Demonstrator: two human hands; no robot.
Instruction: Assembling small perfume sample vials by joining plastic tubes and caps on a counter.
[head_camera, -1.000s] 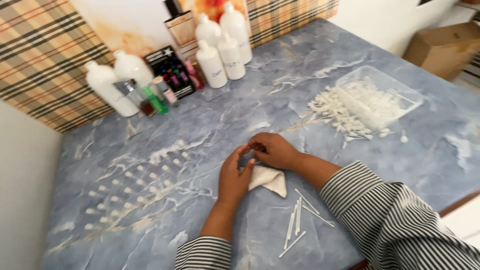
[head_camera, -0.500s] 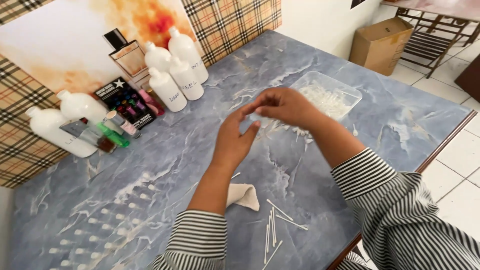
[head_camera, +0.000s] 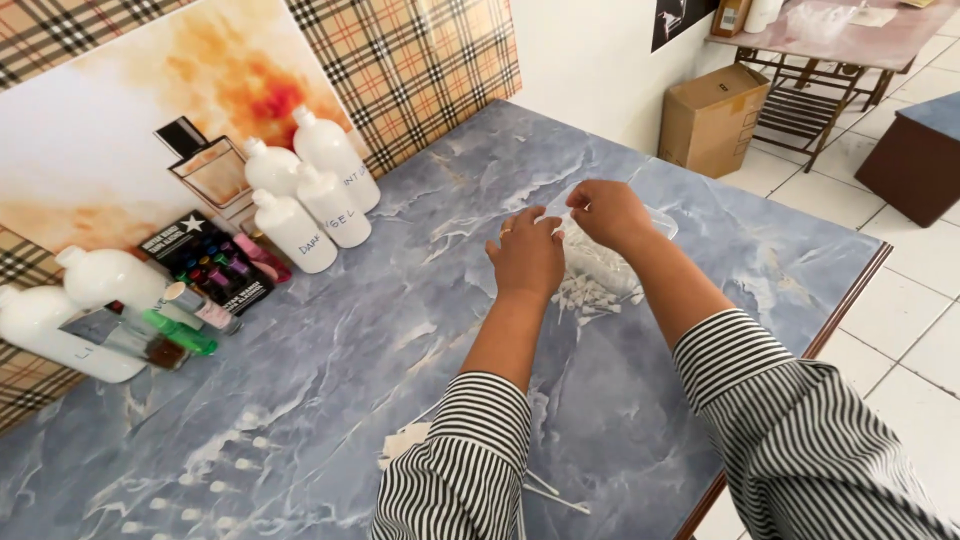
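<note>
Where both hands meet, small white pieces (head_camera: 590, 293), seemingly sticks, lie heaped.

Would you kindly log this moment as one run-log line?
left hand: raised, beside right | right hand: above clear tray | white sticks: in tray, some spilled | table: marbled blue

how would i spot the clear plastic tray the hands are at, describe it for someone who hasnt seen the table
Start at the blue marbled table and go to its far right part, away from the white bottles by the plaid wall. The clear plastic tray lies there, partly behind the left hand and right hand. It alone is see-through, with small white pieces heaped inside and spilled beside it.
</note>
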